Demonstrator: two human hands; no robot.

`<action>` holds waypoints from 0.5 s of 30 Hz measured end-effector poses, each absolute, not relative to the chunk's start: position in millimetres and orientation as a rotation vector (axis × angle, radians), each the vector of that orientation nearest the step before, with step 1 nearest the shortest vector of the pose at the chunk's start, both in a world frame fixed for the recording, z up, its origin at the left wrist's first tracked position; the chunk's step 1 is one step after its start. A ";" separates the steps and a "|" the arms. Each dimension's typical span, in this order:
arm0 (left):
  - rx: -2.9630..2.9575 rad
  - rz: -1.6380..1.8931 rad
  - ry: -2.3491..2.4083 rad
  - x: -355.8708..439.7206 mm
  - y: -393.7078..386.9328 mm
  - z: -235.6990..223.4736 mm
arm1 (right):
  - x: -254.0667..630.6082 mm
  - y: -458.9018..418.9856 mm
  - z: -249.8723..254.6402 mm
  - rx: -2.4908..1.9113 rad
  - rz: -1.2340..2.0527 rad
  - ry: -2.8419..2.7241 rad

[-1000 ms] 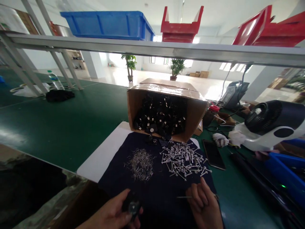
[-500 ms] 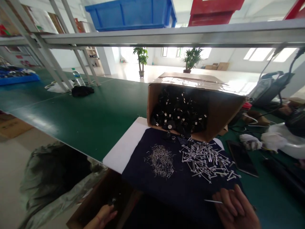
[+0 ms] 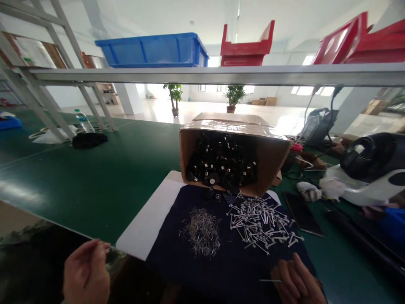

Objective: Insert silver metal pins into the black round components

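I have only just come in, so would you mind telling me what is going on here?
A person is at a green bench. The right hand holds a thin metal rod; the left hand is near the front edge, fingers curled, with nothing discernible in it. On a dark cloth lie a heap of small metal pins and a pile of larger headed pins. Behind, an open cardboard box holds black parts.

Between seven and eight o'clock, the left hand is bare, with slightly blurred fingers; between four and five, the bare right hand has a small, indistinct dark patch near its wrist
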State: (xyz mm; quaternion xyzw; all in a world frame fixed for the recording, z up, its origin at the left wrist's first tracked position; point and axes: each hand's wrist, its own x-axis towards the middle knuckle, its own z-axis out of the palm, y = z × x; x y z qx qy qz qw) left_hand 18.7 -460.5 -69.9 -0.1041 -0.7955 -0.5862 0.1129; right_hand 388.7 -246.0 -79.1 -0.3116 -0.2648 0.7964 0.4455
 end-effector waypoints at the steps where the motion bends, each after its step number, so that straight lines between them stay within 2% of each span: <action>1: -0.596 -1.722 -2.336 26.9 -442.9 -51.3 | 387.5 -245.8 -79.5 -0.783 1.953 -0.680; 3: -1.329 -1.521 -2.489 41.6 -398.5 -23.1 | 385.4 -245.3 -80.5 -0.790 1.913 -0.737; 5: -1.992 -1.140 -2.382 50.5 -348.1 -9.1 | 384.3 -244.7 -82.4 -0.773 1.898 -0.784; 10: -2.287 -0.867 -2.265 49.2 -243.3 -21.3 | 385.9 -242.3 -90.4 -0.691 1.883 -0.848; 15: -2.287 -0.795 -2.258 40.6 -209.2 -30.6 | 383.7 -239.5 -95.4 -0.663 1.861 -0.888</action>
